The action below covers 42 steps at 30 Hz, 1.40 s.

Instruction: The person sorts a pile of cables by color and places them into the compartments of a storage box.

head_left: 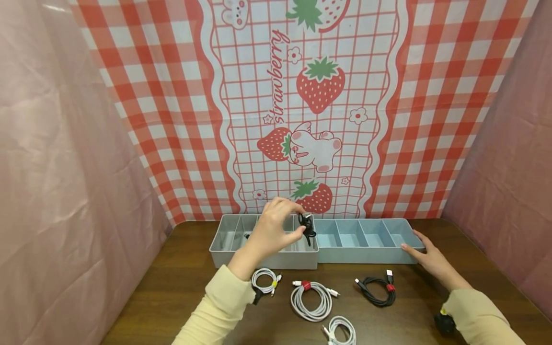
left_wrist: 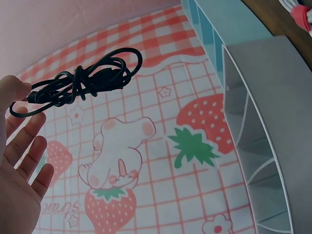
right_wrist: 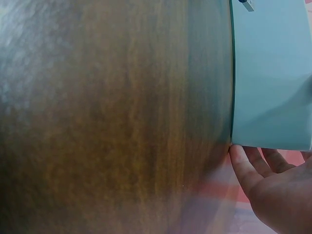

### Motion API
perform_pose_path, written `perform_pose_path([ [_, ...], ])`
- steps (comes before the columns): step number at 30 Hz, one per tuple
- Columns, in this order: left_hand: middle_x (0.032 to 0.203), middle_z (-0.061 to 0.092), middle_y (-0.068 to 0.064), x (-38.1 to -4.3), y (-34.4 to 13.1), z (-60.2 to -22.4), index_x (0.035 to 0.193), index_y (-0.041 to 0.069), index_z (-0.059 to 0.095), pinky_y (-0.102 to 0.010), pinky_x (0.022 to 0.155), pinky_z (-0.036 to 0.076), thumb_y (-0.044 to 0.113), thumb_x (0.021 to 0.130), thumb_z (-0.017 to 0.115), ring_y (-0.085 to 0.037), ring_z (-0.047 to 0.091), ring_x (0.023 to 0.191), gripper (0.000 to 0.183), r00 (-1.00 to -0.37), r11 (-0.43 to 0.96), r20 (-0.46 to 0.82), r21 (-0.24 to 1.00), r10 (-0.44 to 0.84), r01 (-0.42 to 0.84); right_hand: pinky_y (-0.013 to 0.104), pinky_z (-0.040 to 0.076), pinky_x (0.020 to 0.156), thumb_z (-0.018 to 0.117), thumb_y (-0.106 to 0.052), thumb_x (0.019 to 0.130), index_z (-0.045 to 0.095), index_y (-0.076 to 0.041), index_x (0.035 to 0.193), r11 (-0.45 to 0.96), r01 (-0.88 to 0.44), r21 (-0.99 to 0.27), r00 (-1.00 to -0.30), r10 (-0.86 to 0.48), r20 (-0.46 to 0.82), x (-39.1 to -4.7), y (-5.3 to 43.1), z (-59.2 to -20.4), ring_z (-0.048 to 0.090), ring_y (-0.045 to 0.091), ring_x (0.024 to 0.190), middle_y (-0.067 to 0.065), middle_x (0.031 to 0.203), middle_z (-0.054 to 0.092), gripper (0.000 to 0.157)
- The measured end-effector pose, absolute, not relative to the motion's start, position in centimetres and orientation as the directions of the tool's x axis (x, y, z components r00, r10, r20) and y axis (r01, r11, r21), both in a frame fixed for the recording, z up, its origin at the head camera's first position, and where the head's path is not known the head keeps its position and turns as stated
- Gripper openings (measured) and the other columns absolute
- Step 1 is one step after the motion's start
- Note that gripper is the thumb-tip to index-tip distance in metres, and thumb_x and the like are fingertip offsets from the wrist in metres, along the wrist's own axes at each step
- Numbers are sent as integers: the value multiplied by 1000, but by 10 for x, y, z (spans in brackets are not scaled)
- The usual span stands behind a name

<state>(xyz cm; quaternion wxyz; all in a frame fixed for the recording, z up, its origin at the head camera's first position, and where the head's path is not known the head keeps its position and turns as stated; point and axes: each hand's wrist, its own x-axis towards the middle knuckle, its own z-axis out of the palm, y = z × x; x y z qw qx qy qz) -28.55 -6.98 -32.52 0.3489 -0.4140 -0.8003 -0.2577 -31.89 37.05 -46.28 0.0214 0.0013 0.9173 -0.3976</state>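
Note:
My left hand (head_left: pixel 271 230) pinches a looped black cable (head_left: pixel 307 227) between thumb and fingers, above the right end of the grey divided box (head_left: pixel 297 261). In the left wrist view, the black cable (left_wrist: pixel 78 87) is wound around its own middle and hangs free of the box. My right hand (head_left: pixel 437 263) touches the right end of the light blue divided box (head_left: pixel 362 255). In the right wrist view, its fingers (right_wrist: pixel 246 170) lie against that end wall. A small dark item (head_left: pixel 247 235) shows inside the grey box; my left hand hides some compartments.
On the brown wooden table (head_left: pixel 172 282), in front of the boxes, lie a thin white cable with a yellow tie (head_left: pixel 274 284), a thicker white cable with a red strap (head_left: pixel 306 285), a black cable with a red strap (head_left: pixel 390 288) and another white cable (head_left: pixel 353 330). A strawberry-print cloth (head_left: pixel 280 182) hangs behind.

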Motion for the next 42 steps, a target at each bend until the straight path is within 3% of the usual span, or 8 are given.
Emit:
perform_pose_path([
  [9,101,64,1,-296,-81,-326,105,12,64,-39,90,41,15,78,75,-17,52,100,30,-461,573,757,141,463,807,66,33,94,47,-51,94,-5,0,149,681,18,-732,-999,-13,-36,-318,370,-464,24,58,124,45,143,7,92],
  [19,102,65,1,-309,-92,-331,105,13,65,-41,92,40,16,78,76,-19,53,101,30,-525,633,730,165,438,757,70,26,95,48,-51,94,-5,0,149,687,13,-726,-999,-15,-32,-319,371,-462,18,60,126,44,143,6,92],
  [27,102,64,0,-317,-97,-337,105,11,64,-41,92,40,15,78,75,-19,53,101,29,-569,651,700,194,432,733,62,39,91,47,-51,94,-5,0,149,674,19,-738,-999,-17,-41,-318,370,-464,29,56,122,44,143,8,91],
  [33,101,64,0,-324,-101,-343,107,11,64,-39,89,42,16,79,75,-19,54,99,30,-607,666,671,222,425,712,64,37,92,47,-51,94,-4,0,149,676,15,-737,-999,-15,-33,-318,370,-464,28,56,122,44,143,8,91],
  [42,100,64,1,-336,-105,-353,107,14,63,-37,84,42,17,80,75,-17,53,93,30,-648,687,649,256,400,680,71,23,94,48,-49,95,-4,0,149,683,-6,-730,-999,-34,-23,-317,371,-463,17,61,126,45,143,6,90],
])
